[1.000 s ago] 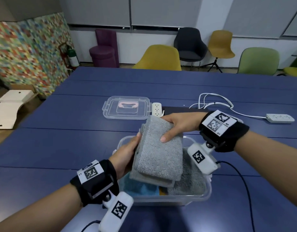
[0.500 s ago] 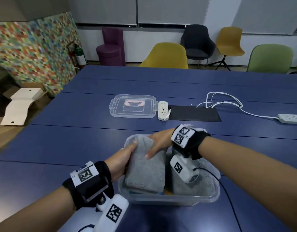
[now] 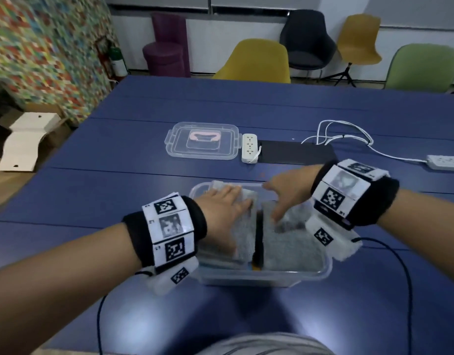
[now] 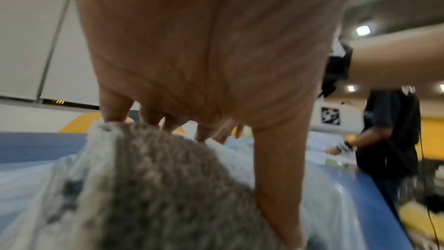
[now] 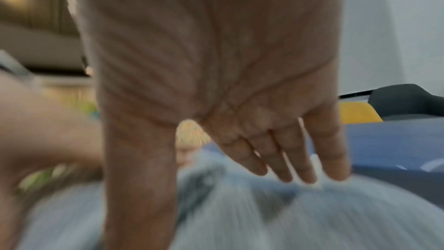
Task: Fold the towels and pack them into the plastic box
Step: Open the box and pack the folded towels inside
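Observation:
A clear plastic box (image 3: 325,271) stands on the blue table near me, with two folded grey towels side by side in it. My left hand (image 3: 224,203) lies flat with straight fingers on the left towel (image 3: 243,237), which fills the left wrist view (image 4: 156,187). Over the right towel (image 3: 292,248) my right hand (image 3: 284,198) spreads its straight fingers (image 5: 283,163), their tips at the blurred grey pile (image 5: 264,216). A dark gap with something orange low down (image 3: 256,265) separates the two towels.
The box's clear lid (image 3: 202,140) with a pink handle lies farther back. Beside it are a white power strip (image 3: 249,147) and a black mat (image 3: 297,152). White cables (image 3: 348,131) lead to a second strip (image 3: 446,162) at the right. Chairs stand beyond the table.
The grey towel went from being held above the box down into its left side. Both hands let go of it and now lie flat on the towels.

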